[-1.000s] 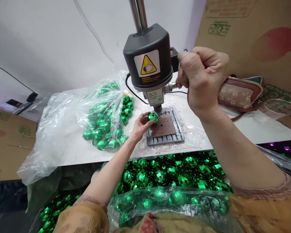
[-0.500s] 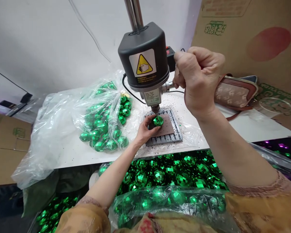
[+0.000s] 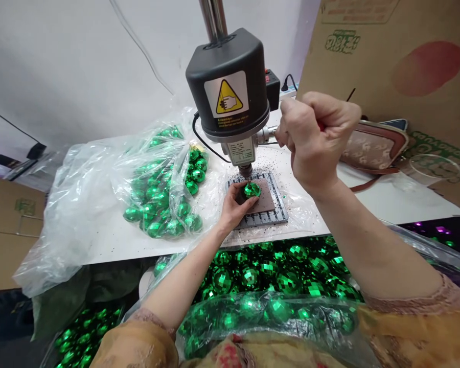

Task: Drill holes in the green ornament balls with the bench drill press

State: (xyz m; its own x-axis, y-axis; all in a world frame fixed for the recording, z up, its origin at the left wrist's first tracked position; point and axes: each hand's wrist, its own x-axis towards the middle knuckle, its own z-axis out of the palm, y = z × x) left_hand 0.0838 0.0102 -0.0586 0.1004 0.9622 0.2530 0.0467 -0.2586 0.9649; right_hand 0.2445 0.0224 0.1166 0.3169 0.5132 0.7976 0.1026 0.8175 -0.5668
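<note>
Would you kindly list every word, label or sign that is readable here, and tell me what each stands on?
"Attention:" on the warning sticker of the black machine head; the lines beneath are too small to read.
Yellow triangle with a hand: a wordless sign, same sticker.
Silver plate below: print too small.
Right cardboard box: green and red lettering, unreadable.
Left cardboard box: green marks, too blurred.

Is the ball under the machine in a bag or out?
Out: the left hand holds the green ball over the brown pad, its shiny facets uncovered.
</note>
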